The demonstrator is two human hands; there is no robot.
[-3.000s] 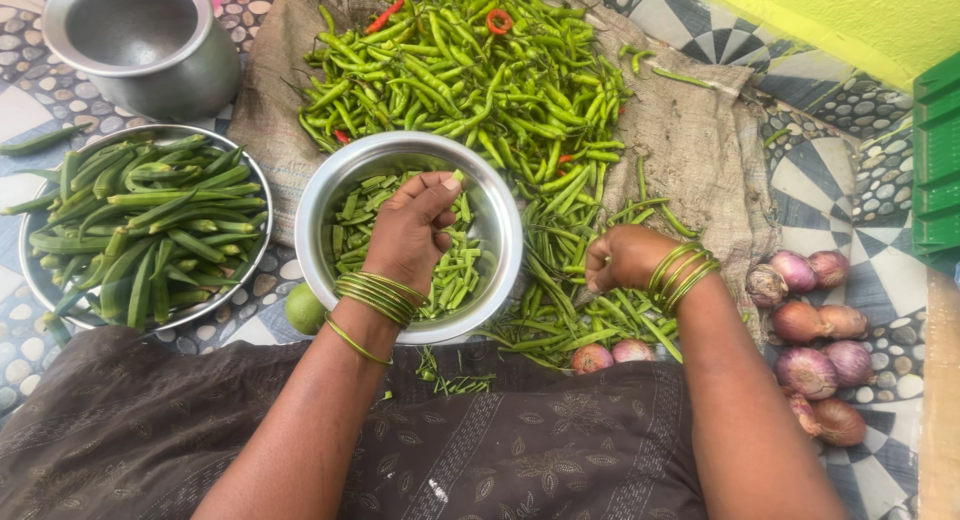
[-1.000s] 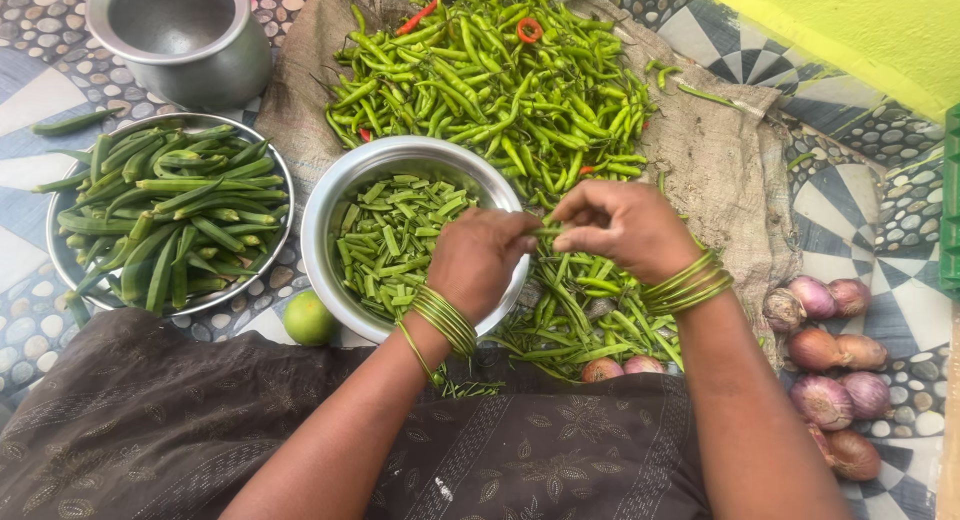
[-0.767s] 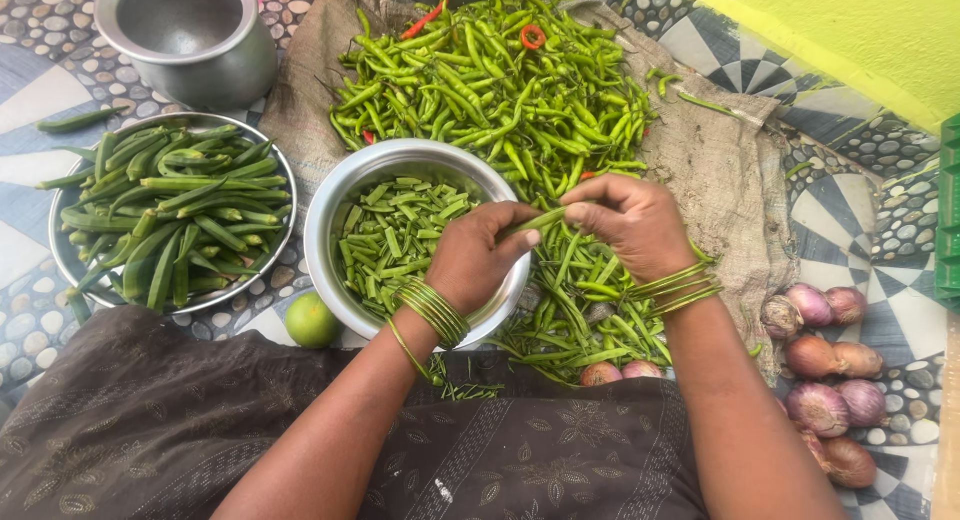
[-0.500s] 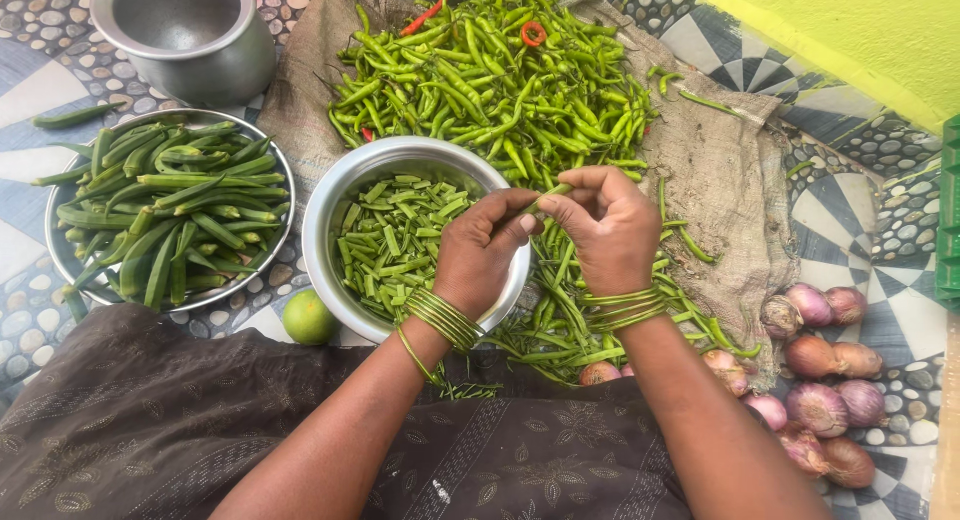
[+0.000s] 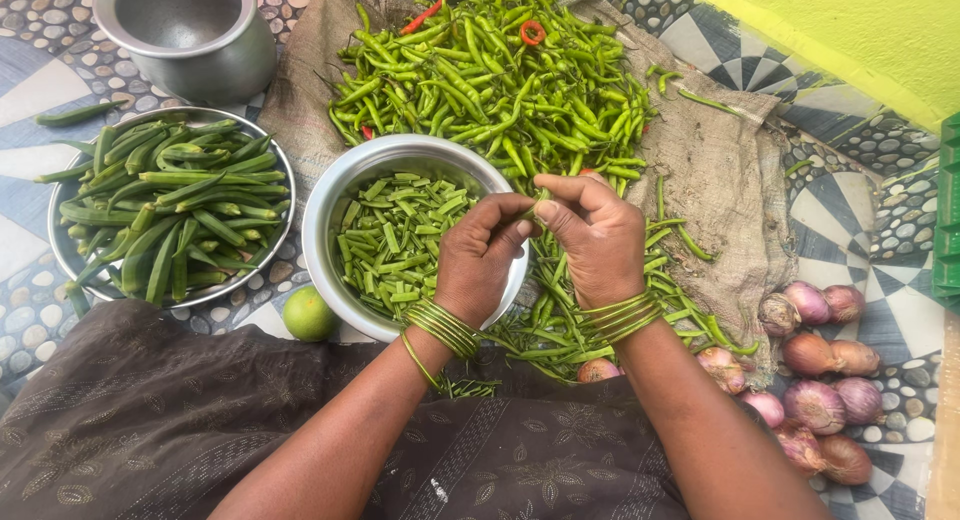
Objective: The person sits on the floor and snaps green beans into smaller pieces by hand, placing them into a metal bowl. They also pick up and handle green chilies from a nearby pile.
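Head view shows you a floor (image 5: 40,90) of patterned covering, with pebble-print patches and black-and-white fan shapes, and a yellow-green wall (image 5: 860,30) along the upper right. A brown burlap sack cloth (image 5: 720,180) is spread on the floor and carries a heap of long green chillies (image 5: 490,80), a few red ones among them.

Your left hand (image 5: 480,260) and right hand (image 5: 595,240) meet over the right rim of the round steel bowl of cut green chilli pieces (image 5: 395,240). Both are closed in a fingertip pinch on one thin green chilli (image 5: 530,208); most of it is hidden between the fingers, so you cannot tell its length.

Left of the bowl stands a flat steel plate of whole okra pods (image 5: 160,210), with an empty steel pot (image 5: 185,30) above it and a small green lime (image 5: 308,313) just beside the bowl. Reddish-purple onions (image 5: 820,350) lie at the lower right; two are partly covered by your right forearm. A dark patterned garment (image 5: 150,420) fills the lower edge. At the right edge a green crate (image 5: 948,220) is cut off.
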